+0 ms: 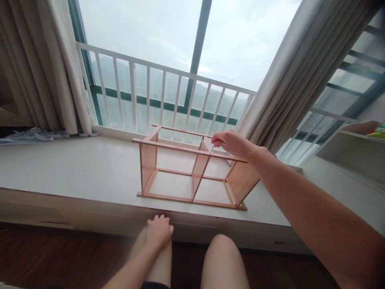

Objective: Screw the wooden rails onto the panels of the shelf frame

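A light wooden frame (168, 172) with three upright panels and thin rails stands on a white window ledge (75, 168). My right hand (230, 142) reaches across to the top rail near the middle panel, fingers curled down onto it in a pinch. Whatever the fingertips hold is too small to make out. My left hand (159, 230) rests on my left knee just below the ledge's front edge, fingers lying loosely bent and holding nothing.
A white railing (162, 96) runs in front of a large window behind the frame. Curtains (45, 64) hang at both sides. Crumpled papers (27, 135) lie at the ledge's left end. A white shelf (351, 152) stands at the right. Dark wooden floor lies below.
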A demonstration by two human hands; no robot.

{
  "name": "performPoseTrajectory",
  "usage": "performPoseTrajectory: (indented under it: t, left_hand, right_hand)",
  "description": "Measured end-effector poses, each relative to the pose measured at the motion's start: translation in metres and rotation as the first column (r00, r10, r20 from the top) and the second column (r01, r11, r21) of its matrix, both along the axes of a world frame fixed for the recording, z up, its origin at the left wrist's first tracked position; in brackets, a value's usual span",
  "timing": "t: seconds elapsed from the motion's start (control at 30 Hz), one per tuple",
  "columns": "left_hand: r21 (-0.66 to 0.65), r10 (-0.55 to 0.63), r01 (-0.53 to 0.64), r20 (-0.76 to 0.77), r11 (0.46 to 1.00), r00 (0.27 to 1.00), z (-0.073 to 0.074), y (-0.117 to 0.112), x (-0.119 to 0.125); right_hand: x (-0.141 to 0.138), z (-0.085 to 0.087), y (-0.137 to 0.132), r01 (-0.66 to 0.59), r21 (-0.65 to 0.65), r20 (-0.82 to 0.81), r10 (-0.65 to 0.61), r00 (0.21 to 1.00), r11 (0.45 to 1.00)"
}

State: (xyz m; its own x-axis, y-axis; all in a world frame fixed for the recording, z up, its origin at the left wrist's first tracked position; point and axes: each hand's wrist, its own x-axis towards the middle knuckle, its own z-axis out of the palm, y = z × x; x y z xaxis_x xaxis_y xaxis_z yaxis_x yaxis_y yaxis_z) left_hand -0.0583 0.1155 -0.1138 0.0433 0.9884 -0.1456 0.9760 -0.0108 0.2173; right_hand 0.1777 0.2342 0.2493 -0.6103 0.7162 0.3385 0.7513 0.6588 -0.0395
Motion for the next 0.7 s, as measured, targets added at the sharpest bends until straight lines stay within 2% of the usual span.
performPoseTrajectory:
  t: [0.7]
  left_hand:
    - [0.022, -0.003, 0.002, 0.007, 1.000, 1.000, -0.011, 0.005, 0.003]
  right_hand:
    - [0.004, -0.002, 0.001, -0.059, 0.008, -0.004, 0.059, 0.998, 0.998]
